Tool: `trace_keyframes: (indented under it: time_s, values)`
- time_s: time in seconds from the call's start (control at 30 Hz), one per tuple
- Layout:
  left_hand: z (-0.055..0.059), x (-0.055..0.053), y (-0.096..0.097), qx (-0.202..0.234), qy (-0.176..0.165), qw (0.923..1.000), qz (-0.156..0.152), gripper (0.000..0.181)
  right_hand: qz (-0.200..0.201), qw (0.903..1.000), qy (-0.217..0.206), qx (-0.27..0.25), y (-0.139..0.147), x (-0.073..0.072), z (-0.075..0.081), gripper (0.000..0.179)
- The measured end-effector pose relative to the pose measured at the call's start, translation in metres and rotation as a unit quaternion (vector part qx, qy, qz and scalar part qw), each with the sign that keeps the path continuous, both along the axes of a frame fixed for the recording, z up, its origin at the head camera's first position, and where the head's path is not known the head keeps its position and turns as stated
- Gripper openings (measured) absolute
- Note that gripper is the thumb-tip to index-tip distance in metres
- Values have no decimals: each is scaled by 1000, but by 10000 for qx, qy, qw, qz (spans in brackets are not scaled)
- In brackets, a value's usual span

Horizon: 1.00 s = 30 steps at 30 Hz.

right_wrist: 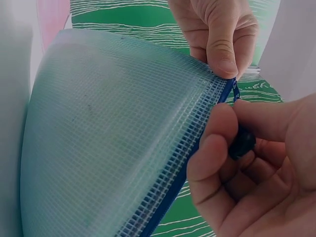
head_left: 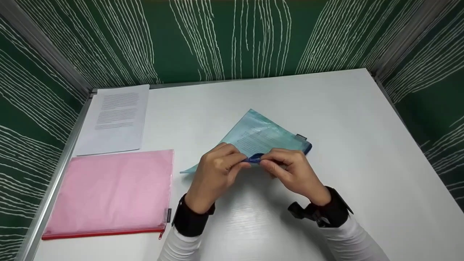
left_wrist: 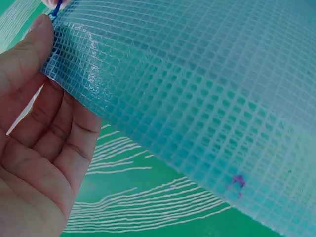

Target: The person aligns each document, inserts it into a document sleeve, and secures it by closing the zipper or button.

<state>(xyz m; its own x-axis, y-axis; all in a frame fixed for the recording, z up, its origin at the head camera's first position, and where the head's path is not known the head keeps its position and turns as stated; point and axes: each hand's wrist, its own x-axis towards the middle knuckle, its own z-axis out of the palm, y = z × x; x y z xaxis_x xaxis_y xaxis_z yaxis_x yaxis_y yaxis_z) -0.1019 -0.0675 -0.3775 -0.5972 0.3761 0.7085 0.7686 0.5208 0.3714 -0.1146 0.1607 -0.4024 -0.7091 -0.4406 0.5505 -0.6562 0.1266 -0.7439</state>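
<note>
A blue-green mesh zip pouch [head_left: 250, 136] is lifted at its near edge, tilted above the white table, and printed paper shows through it. My left hand [head_left: 215, 172] pinches the blue zip edge between thumb and fingers; the left wrist view has its thumb on the mesh corner. Close beside it, my right hand [head_left: 291, 172] pinches the same edge, with a short gap of blue zip [head_left: 255, 158] between the hands. In the right wrist view, a small dark rounded object [right_wrist: 242, 143] shows among the right fingers; its kind is unclear.
On the left lies a pink mesh zip pouch [head_left: 116, 192] with a red zip. Beyond it, printed sheets [head_left: 117, 116] lie near the table's far left corner. Green walls with white lines [head_left: 224, 40] surround the white table [head_left: 362, 145].
</note>
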Motion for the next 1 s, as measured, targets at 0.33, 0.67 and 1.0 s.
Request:
trace_keyframes:
  time_s: [0.33,0.67,1.0]
  values:
    - [-1,-1,-1,115,-84,9999,-96,12,-87,9999,-66,94,2,-2,-1,21]
    - [2,-2,-6,353,-68,9993,-129,11,-221,9993,-235,205,5,-3,0,18]
    - [4,-4,-12,660,-111,9976,-166,9,-337,9990,-238,199,6,-5,0,18]
